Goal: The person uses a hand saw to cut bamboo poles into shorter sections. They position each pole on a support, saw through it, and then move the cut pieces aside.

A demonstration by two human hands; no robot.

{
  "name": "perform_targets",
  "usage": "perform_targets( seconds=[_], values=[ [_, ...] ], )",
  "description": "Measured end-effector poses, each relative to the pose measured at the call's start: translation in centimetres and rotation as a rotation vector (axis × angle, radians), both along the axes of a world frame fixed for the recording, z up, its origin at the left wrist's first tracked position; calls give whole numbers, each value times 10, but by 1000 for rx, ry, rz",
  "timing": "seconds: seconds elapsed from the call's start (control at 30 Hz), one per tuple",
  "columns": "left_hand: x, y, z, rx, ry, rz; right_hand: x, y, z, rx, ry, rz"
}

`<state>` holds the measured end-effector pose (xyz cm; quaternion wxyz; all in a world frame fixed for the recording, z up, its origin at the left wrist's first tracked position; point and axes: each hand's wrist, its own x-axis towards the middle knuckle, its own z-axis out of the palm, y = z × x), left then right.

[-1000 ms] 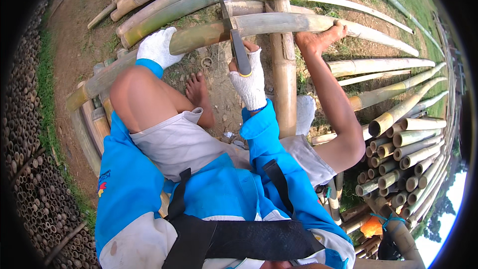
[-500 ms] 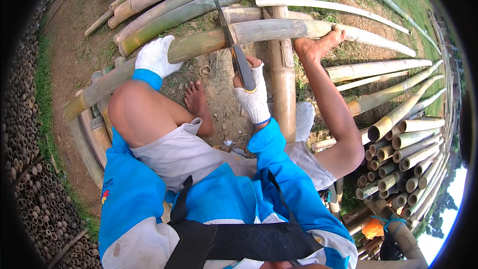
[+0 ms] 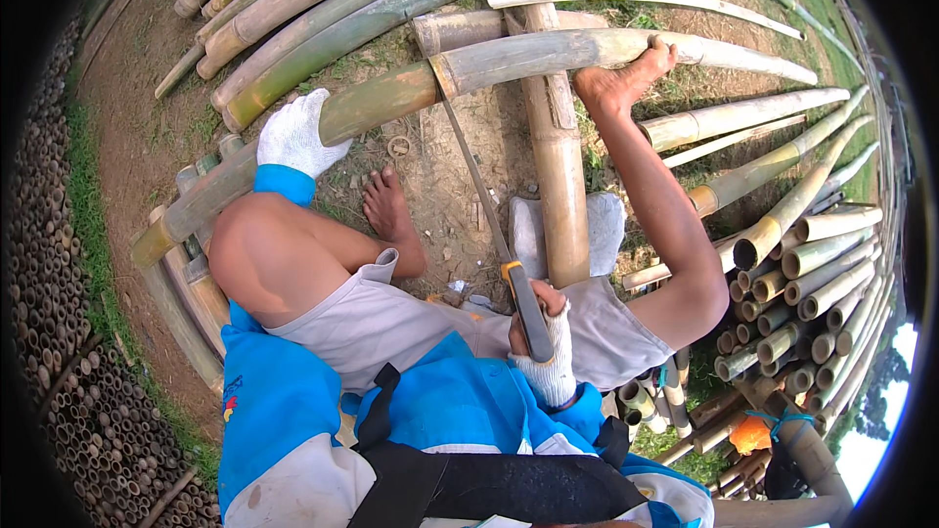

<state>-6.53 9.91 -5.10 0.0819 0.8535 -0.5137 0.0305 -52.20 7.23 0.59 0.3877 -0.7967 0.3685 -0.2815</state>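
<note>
Your gloved left hand (image 3: 298,137) has its fingers curled on the pole (image 3: 381,103), which crosses a post (image 3: 556,156) above dirt ground (image 3: 445,235); your right fingers wrap the saw (image 3: 524,295). Bamboo stacks (image 3: 831,279) and grass (image 3: 86,205) lie around you.
</note>
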Motion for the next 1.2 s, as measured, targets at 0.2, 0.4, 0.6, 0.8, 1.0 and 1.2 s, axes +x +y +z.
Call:
perform_targets(
  seconds=[0.2, 0.4, 0.6, 0.8, 1.0, 1.2],
  values=[
    [-12, -7, 25, 107, 70, 59, 163, -103, -67, 147, -315, 108],
    [-19, -16, 34, 225, 143, 118, -2, -2, -23, 306, -70, 39],
    [-13, -16, 27, 206, 80, 117, -50, 31, -10, 160, -106, -2],
    [-14, -13, 26, 115, 13, 74, 137, -92, -60, 187, -268, 116],
    [-12, -10, 24, 58, 27, 35, 37, -26, -36, 594, -77, 55],
    [-9, -4, 8, 34, -1, 6, -62, 26, 20, 211, 18, 73]
  ],
)
